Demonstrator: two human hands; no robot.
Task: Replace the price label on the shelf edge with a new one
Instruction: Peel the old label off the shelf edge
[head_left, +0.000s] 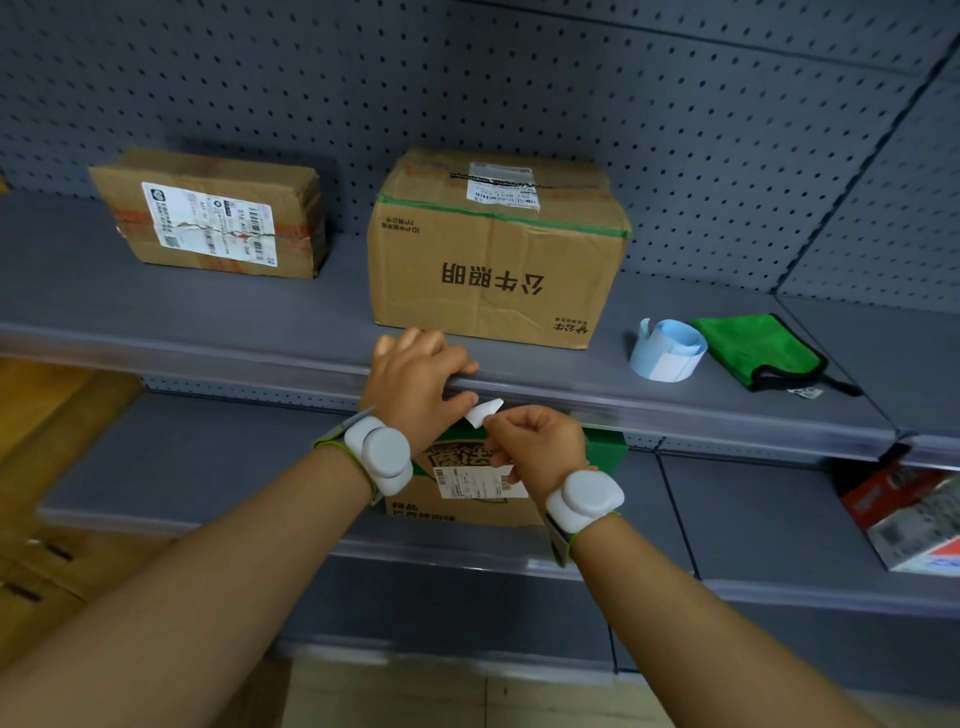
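My left hand (415, 371) grips the front edge of the grey shelf (675, 402), fingers curled over the clear label strip. My right hand (535, 449) sits just below that edge and pinches a small white price label (485, 411) between thumb and fingertips. The label's upper end touches the strip beside my left thumb. A roll of blue-and-white labels (667, 349) stands on the shelf to the right.
Two cardboard boxes, a flat one (213, 215) and a taller one (493, 249), stand on the shelf behind my hands. A green cloth (753, 348) lies beside the roll. On the lower shelf sit a green-and-brown carton (467, 488) and a red-and-white box (914, 514).
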